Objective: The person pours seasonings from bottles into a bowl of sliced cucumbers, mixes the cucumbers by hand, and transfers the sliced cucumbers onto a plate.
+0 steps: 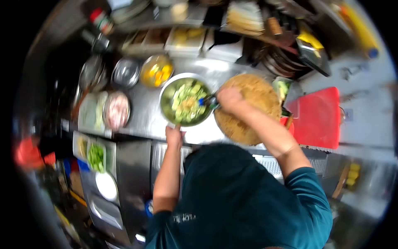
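A steel mixing bowl (166, 115) holds cut green pieces that look like cucumber (181, 96), with a pale tan heap, perhaps minced garlic, in the middle. My left hand (174, 135) is closed at the bowl's near rim, thumb up against the edge. My right hand (229, 99) is wrapped around a dark bottle (212, 102), tilted over the bowl's right side. The bottle's blue tip (202, 101) points at the green pieces. Blur hides its label and whether anything flows out.
A round wooden chopping board (259, 93) lies right of the bowl, a red cutting board (317, 117) beyond it. Egg yolks fill a glass bowl (145, 74) behind. Left stands a bowl of pale pink meat (117, 110). Containers (182, 52) line the back.
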Demonstrator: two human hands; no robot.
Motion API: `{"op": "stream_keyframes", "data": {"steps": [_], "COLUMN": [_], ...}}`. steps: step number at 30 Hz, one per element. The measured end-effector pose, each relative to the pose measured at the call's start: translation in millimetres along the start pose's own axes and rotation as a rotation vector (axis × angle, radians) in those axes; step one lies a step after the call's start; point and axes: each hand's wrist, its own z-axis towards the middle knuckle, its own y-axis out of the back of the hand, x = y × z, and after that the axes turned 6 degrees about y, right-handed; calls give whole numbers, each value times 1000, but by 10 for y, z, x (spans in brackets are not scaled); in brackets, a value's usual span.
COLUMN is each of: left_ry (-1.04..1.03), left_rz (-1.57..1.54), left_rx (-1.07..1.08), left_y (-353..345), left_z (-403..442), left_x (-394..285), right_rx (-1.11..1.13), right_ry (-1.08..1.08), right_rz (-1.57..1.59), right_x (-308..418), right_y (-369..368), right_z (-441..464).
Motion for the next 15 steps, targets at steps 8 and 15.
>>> {"op": "stream_keyframes", "data": {"steps": [8,15], "left_ry": [33,79], "left_rz": [-5,10], "left_rx": [0,-42], "left_y": [-24,-136], "left_z": [-23,-160], "left_x": [18,-111], "right_rx": [-746,-1129], "right_ry": [346,-63], "right_rz": [1019,1554], "right_x": [-379,-1143], "right_y": [-988,101], "right_z": [-245,-1649]}}
